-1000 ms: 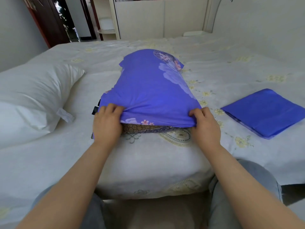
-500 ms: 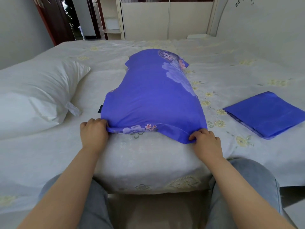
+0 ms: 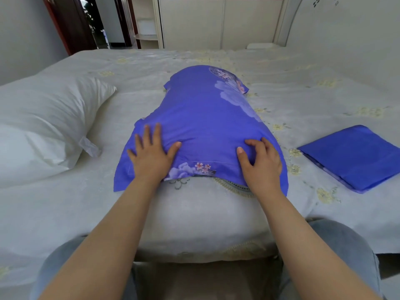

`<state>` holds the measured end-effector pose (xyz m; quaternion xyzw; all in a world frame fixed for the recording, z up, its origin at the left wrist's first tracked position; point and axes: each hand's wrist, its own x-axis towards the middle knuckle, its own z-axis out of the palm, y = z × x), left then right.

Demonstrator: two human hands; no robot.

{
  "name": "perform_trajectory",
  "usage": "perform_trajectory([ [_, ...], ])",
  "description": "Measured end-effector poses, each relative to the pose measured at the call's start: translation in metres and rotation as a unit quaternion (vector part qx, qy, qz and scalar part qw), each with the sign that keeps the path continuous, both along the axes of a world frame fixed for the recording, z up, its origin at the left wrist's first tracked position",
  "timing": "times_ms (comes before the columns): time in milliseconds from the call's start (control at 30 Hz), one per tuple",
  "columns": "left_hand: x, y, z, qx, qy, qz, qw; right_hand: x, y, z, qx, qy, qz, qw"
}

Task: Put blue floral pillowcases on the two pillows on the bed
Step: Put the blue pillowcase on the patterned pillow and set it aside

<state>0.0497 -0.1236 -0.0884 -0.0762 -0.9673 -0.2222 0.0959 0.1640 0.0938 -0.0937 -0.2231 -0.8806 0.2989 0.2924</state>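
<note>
both hands are laid flat on the covered pillow (image 3: 207, 126), left hand (image 3: 149, 155) spread, right hand (image 3: 260, 161) loosely bent, nothing pinched. one pillow's judged done. left of the grip one bare white pillow (image 3: 43, 128) is waiting; right of it, one folded pillowcase (image 3: 355, 156).
</note>
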Motion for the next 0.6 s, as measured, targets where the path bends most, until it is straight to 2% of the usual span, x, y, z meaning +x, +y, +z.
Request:
perform_trajectory([
  [33, -0.008, -0.011, -0.005, 0.068, -0.017, 0.054, 0.996, 0.0, 0.005, -0.001, -0.016, 0.01, -0.012, 1.0],
  [100, -0.02, -0.033, -0.01, 0.223, -0.065, 0.129, 0.964, 0.0, 0.016, -0.001, -0.089, 0.015, -0.032, 0.995],
  [133, -0.021, -0.043, -0.01, 0.259, -0.072, 0.144, 0.952, 0.001, 0.02, -0.001, -0.125, 0.009, -0.034, 0.992],
  [233, -0.017, -0.061, 0.0, 0.211, 0.043, 0.162, 0.963, 0.001, 0.021, -0.004, -0.134, -0.014, -0.033, 0.99],
  [300, -0.019, -0.068, 0.017, 0.232, 0.111, 0.135, 0.957, 0.0, 0.017, -0.004, -0.106, -0.014, -0.04, 0.993],
  [400, -0.027, -0.08, 0.033, 0.266, 0.164, 0.127, 0.941, 0.001, 0.015, -0.002, -0.099, -0.013, -0.054, 0.994],
  [433, -0.029, -0.085, 0.027, 0.231, 0.154, 0.143, 0.95, 0.001, 0.015, -0.002, -0.108, -0.017, -0.056, 0.992],
  [500, -0.03, -0.089, -0.002, 0.128, 0.071, 0.142, 0.979, 0.002, 0.014, 0.002, -0.159, -0.012, -0.046, 0.986],
  [567, -0.028, -0.084, -0.029, 0.098, -0.036, 0.124, 0.987, 0.002, 0.012, 0.008, -0.292, 0.004, -0.024, 0.956],
  [600, -0.026, -0.08, -0.034, 0.094, -0.05, 0.126, 0.986, 0.002, 0.011, 0.01, -0.387, 0.016, -0.004, 0.922],
])
